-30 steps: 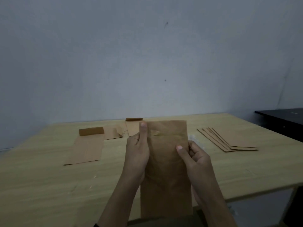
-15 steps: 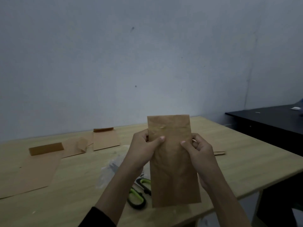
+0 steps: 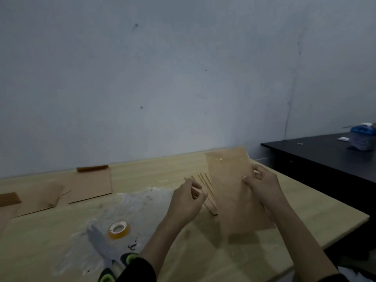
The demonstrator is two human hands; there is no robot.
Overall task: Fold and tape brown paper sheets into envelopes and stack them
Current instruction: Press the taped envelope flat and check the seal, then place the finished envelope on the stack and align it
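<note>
Over the tabletop (image 3: 223,261), toward two o'clock, the envelope (image 3: 234,192) hung upright, its right edge pinched by the right hand (image 3: 262,186), likely bound for the stack (image 3: 205,183) at its nine o'clock. The left hand (image 3: 186,202) hovered empty, fingers loose, beside the stack; tape (image 3: 119,229) lay at its eight o'clock.

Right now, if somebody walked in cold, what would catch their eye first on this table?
The brown envelope held up over the right side of the wooden table, pinched at its edge by the right hand, while the left hand hovers beside it holding nothing. Next, the yellowish tape roll and green-handled scissors lying near the front edge, and the fanned stack of envelopes between the hands.
</note>
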